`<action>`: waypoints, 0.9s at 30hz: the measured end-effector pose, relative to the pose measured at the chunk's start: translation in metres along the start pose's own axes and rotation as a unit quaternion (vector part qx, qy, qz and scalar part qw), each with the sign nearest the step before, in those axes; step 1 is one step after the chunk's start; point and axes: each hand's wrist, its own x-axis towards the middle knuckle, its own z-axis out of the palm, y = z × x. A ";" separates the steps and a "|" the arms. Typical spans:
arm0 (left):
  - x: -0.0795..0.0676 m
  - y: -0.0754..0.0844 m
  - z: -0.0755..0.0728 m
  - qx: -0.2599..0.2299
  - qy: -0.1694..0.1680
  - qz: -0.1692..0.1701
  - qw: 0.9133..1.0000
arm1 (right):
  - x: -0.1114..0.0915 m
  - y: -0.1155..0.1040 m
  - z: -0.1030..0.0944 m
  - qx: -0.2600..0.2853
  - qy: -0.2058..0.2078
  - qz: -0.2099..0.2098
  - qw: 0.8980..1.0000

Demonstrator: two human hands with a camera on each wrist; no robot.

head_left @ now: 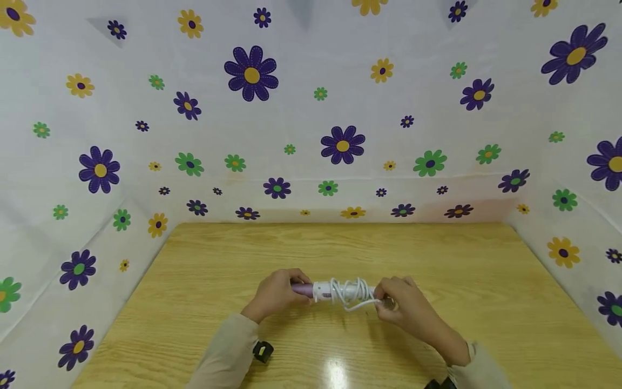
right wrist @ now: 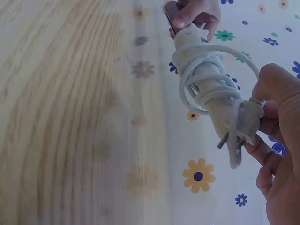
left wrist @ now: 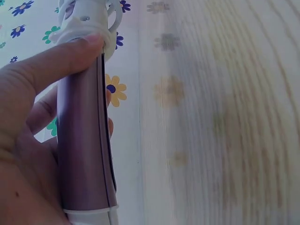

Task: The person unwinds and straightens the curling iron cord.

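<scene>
A hair straightener with a purple barrel [left wrist: 84, 136] and a white handle [head_left: 322, 292] is held level over the table. Its white cord [head_left: 357, 290] is wound in several loose loops around the handle. My left hand [head_left: 279, 294] grips the purple part, thumb lying across it near the white collar [left wrist: 86, 21]. At the other end my right hand [head_left: 410, 308] pinches the white plug [right wrist: 248, 117] between thumb and fingers. Metal prongs [right wrist: 223, 140] stick out of the plug, and one stretch of cord hangs over it.
Under both hands lies a light wood-grain table [head_left: 218, 248]. A white cloth with purple, yellow and green flowers [head_left: 291, 119] stands around its back and both sides. Dark bands [head_left: 263, 351] sit at the wrists by the beige sleeves [head_left: 225, 351].
</scene>
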 end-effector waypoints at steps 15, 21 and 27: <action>0.003 -0.005 0.007 -0.047 0.003 -0.023 0.999 | 0.000 0.000 0.010 0.015 0.088 0.024 0.996; 0.003 -0.007 0.008 -0.055 -0.005 -0.028 0.998 | -0.002 0.002 0.010 0.081 0.071 0.054 0.993; 0.000 -0.004 0.004 -0.015 0.011 -0.019 1.000 | 0.000 0.004 0.006 0.106 0.053 0.061 0.991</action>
